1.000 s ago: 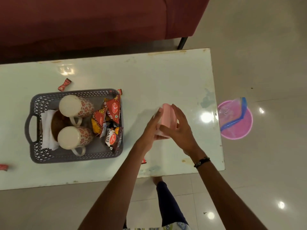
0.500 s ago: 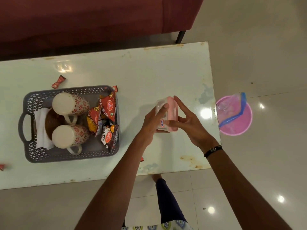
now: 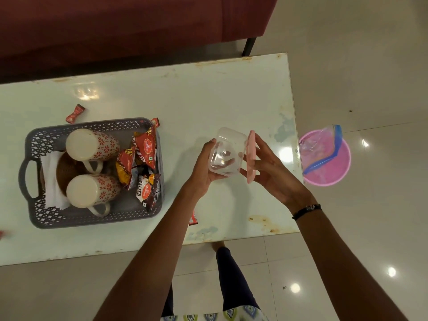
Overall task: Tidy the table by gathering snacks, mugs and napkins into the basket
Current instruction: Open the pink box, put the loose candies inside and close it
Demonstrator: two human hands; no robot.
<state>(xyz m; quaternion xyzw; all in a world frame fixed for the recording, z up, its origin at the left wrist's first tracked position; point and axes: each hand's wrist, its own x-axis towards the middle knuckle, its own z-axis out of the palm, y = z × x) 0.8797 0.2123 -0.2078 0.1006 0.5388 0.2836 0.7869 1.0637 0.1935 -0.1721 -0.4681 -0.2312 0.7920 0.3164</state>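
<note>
The gray basket [image 3: 37,218] sits on the left part of the white table [image 3: 208,96]; inside it lie two mugs on their sides, the far mug [image 3: 91,144] and the near mug [image 3: 92,190], both white with red flowers; under and beside them is a white napkin [image 3: 49,177] at the left end of the basket, with something round and brown on it; at the right end of the basket are the snack packets [image 3: 143,163], red and dark, piled together and leaning on the wall.

To the right of the basket, above the table, the left hand [image 3: 203,167] is wrapped around a clear box [image 3: 227,154], with the fingers showing through the plastic; the box is open; the right hand [image 3: 271,167] pinches a pink lid [image 3: 251,158], held on its edge just beside the box on its right side.

A small red wrapper [image 3: 75,113] lies on the table just behind the basket; another red bit [image 3: 192,218] peeks out from under the left arm near the front edge of the table.

On the floor, right of the table, is a pink tub [image 3: 333,172] with a clear bag with a blue strip [image 3: 324,147] in it; a dark red sofa [image 3: 115,26] stands behind the table.
</note>
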